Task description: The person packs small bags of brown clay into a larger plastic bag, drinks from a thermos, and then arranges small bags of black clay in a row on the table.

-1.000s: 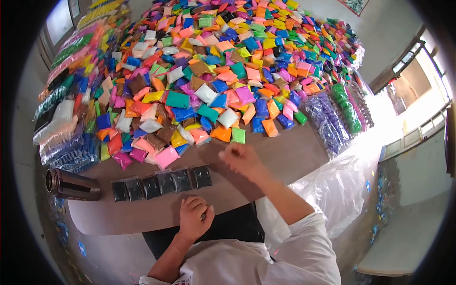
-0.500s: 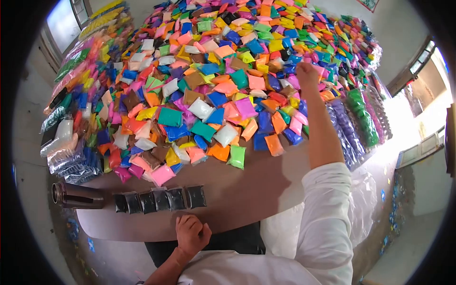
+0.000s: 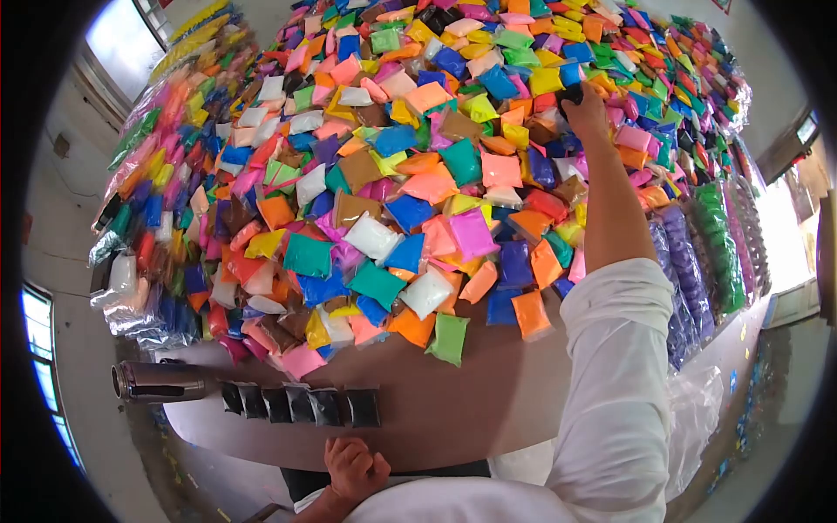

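Observation:
My right hand [image 3: 588, 115] reaches far into a big heap of small coloured packets [image 3: 375, 235]. Its fingers are closed on a black packet [image 3: 571, 94], partly hidden by the hand. My left hand [image 3: 356, 468] rests at the table's near edge with its fingers curled in, and nothing shows in them. Just beyond it, a row of several black packets [image 3: 326, 407] lies side by side on the brown table [image 3: 488, 392].
A metallic flask [image 3: 159, 382] lies on its side left of the row. Clear bags of packets [image 3: 139, 296] are stacked at the left. Long bags of purple and green pieces [image 3: 719, 248] stand at the right, above a crumpled clear plastic sheet [image 3: 697, 401].
My right hand has reached farther into the heap, and a black packet now shows at its fingers. The left hand keeps its curled pose near the row. The whole view has shifted slightly.

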